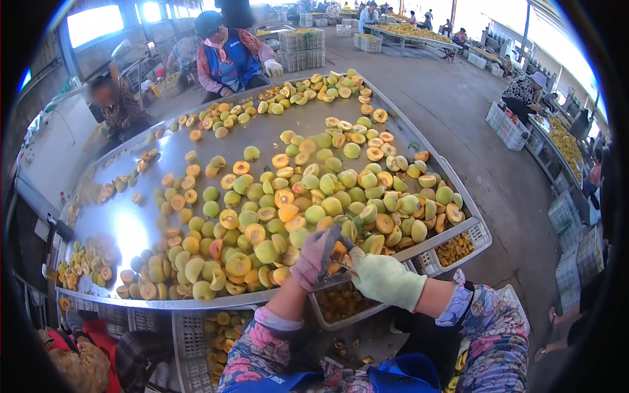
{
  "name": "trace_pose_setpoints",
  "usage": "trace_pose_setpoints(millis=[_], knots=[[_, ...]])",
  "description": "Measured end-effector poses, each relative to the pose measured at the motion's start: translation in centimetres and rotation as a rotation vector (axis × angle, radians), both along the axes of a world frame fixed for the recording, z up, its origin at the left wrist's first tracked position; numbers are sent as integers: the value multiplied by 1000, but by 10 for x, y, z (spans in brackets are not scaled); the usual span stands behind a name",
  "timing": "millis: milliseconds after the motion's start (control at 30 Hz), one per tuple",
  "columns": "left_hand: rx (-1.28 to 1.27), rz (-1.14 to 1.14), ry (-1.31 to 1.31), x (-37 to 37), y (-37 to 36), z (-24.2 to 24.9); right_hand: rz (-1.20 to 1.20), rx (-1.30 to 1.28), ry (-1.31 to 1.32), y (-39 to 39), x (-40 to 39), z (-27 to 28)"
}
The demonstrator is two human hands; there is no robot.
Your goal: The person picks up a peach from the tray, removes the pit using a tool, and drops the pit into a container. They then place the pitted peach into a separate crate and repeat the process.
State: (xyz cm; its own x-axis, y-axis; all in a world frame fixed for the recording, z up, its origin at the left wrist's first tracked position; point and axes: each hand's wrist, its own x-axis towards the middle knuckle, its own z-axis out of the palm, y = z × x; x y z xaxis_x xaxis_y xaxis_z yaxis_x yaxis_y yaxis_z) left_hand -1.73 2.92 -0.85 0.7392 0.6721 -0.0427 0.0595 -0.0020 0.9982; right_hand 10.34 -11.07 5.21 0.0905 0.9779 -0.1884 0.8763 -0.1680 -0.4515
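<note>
Orange cut fruit [339, 251] over the metal table's [187, 139] near edge; curls left hand's [314, 257] fingers around it, closes right hand's [388, 278] around a thin tool [346, 266]; beyond, heaped fruit halves [282, 197]; at near right, a white crate [483, 237].

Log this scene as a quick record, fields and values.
Surface: metal table, raised rim
On it: many yellow-green fruits, many cut open
Left hand: pink-and-grey glove, near table edge
Right hand: pale green glove, close beside
Between hands: orange fruit piece; which hand grips it, unclear
By near edge: plastic crate holding cut pieces
Across table: person in blue apron
</note>
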Motion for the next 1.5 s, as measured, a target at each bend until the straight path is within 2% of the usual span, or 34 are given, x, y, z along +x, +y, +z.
trace_pose_setpoints(millis=[67, 100, 167, 233, 267, 300, 333, 367, 400, 433, 467, 500, 533, 567, 633, 667, 700, 733, 767, 833, 867, 900, 933, 967, 1000, 1100, 1133, 1167, 1233, 1267, 1300, 1367, 1433, 1500], knots=[[-119, -60, -283, 1, 7, -24, -6, 18, -39, 1, -1, -9], [-115, -62, -284, 1, 6, -23, -1, 119, 74, 1, -3, -18], [202, -14, -346, 1, 1, -20, 5, 219, 188, 0, -5, -27], [249, 12, -350, 1, -1, -22, -170, 54, 501, 4, -12, -22], [293, 40, -352, 1, -2, -22, -167, 55, 501, 4, -14, -13], [297, 40, -351, 0, 0, -18, -232, -53, 633, 2, -15, 3], [29, -11, -344, -1, 3, -10, -298, -159, 763, 2, -16, 12], [-237, -64, -335, 0, 6, -5, -298, -150, 760, 2, -13, 7], [-233, -66, -341, 1, 6, -4, -181, 66, 363, -1, -10, -4], [83, -50, -378, 2, 3, -5, -56, 271, -39, -4, -8, -10], [402, -29, -409, 2, 2, -6, -50, 276, -49, -8, -8, -8], [408, -21, -418, 2, 4, -5, -22, 414, -110, -11, -8, -2], [93, -22, -406, 1, 5, -6, 8, 550, -168, -13, -9, 2], [-226, -26, -386, 0, 5, -8, 16, 549, -172, -15, -12, 1], [-321, -3, -489, 0, 1, -9, -224, 640, -66, -18, -18, 0], [-409, 9, -589, 3, 0, -8, -223, 647, -69, -16, -19, 2], [-496, 20, -691, 3, -1, -7, -400, 454, 391, -12, -20, 4], [131, -4, -532, 5, 3, -19, -562, 233, 847, -8, -21, 6], [135, -8, -538, 6, 3, -31, -709, -16, 1294, -5, -23, 9], [-5, -144, -622, 3, -14, -1, -700, 15, 1316, 0, -23, 13], [87, -165, -467, -3, -16, 8, -696, 106, 1303, 4, -19, 9], [86, -167, -473, -3, -16, 10, -692, 195, 1289, 9, -14, 4], [-265, -212, -539, -2, -15, 11, -663, 260, 1332, 11, -5, 1], [-618, -254, -594, -1, -13, 12, -643, 271, 1295, 14, 5, 5], [-621, -253, -599, -3, -8, 12, -607, 263, 1221, 15, 11, 16], [-711, -499, -414, -10, 16, 10, -467, 218, 1022, 17, 32, 27], [-735, -430, -269, -8, 16, 14, -360, 186, 900, 18, 35, 27], [-737, -425, -268, -6, 15, 7, -357, 182, 904, 19, 32, 26], [-769, -363, -329, -5, 10, -14, -362, 430, 539, 20, 24, 25], [-842, -328, -468, -5, 6, -18, -354, 537, 319, 17, 23, 21], [-838, -327, -468, -3, 3, -11, -351, 541, 320, 13, 19, 19], [-238, -249, -481, -1, -4, 7, -361, 584, 14, -2, 9, 21], [-307, -200, -487, 0, -5, 2, -271, 598, -50, -11, -1, 23], [-374, -157, -491, 1, -7, 2, -275, 390, -71, -14, -11, 23]])
